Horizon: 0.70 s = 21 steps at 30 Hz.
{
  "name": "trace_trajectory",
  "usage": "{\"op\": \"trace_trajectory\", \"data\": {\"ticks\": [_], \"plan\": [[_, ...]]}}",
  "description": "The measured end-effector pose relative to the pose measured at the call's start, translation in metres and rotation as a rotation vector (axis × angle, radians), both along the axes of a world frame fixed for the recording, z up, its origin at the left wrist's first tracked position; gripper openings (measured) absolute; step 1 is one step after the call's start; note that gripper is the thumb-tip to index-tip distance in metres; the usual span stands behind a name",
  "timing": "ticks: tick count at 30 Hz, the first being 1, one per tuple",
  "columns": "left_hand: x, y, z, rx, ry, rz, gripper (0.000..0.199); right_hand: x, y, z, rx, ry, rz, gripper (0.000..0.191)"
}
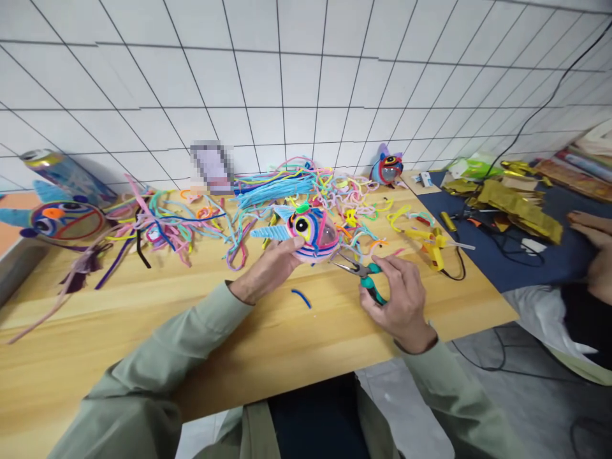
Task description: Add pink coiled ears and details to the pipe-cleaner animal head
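My left hand grips a colourful pipe-cleaner fish with light blue fins, a big round eye and a clear rounded front. The fish is held above the wooden table. In my right hand are needle-nose pliers with green and black handles, their jaws spread and pointing at the fish's lower right side. From this view I cannot tell whether the jaws touch it. A short blue pipe-cleaner piece lies on the table below the fish.
Tangled pipe cleaners spread along the wall side. A yellow glue gun lies right. Similar figures stand at left and back. A can leans at far left. Another person's hand rests at the right edge.
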<state>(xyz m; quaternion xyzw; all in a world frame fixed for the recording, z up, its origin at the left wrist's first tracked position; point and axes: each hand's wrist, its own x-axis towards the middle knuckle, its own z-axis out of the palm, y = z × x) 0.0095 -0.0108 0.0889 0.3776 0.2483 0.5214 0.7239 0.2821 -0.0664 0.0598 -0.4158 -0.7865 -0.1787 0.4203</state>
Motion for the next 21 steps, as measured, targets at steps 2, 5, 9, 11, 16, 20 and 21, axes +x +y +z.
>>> {"op": "trace_trajectory", "data": {"ticks": [2, 5, 9, 11, 16, 20, 21], "plan": [[0.003, -0.004, 0.000, -0.024, -0.006, -0.015, 0.060, -0.006, 0.005, 0.002, 0.026, -0.030, -0.004, 0.065], [0.004, -0.007, -0.004, -0.041, -0.012, -0.043, 0.057, -0.011, 0.012, 0.003, 0.042, -0.047, -0.007, 0.065], [0.004, -0.008, -0.008, -0.045, -0.013, -0.064, 0.051, -0.015, 0.018, 0.004, 0.044, -0.056, -0.001, 0.065], [0.005, -0.009, -0.011, -0.049, -0.006, -0.072, 0.046, -0.017, 0.020, 0.005, 0.041, -0.059, 0.009, 0.067], [0.006, -0.010, -0.018, -0.041, 0.013, -0.076, 0.038, -0.023, 0.023, 0.008, 0.041, -0.065, 0.018, 0.070], [0.003, -0.010, -0.026, -0.061, 0.035, -0.080, 0.033, -0.025, 0.025, 0.011, 0.054, -0.078, 0.020, 0.066], [0.002, -0.010, -0.027, -0.072, 0.042, -0.073, 0.034, -0.025, 0.025, 0.011, 0.057, -0.083, 0.018, 0.066]]}}
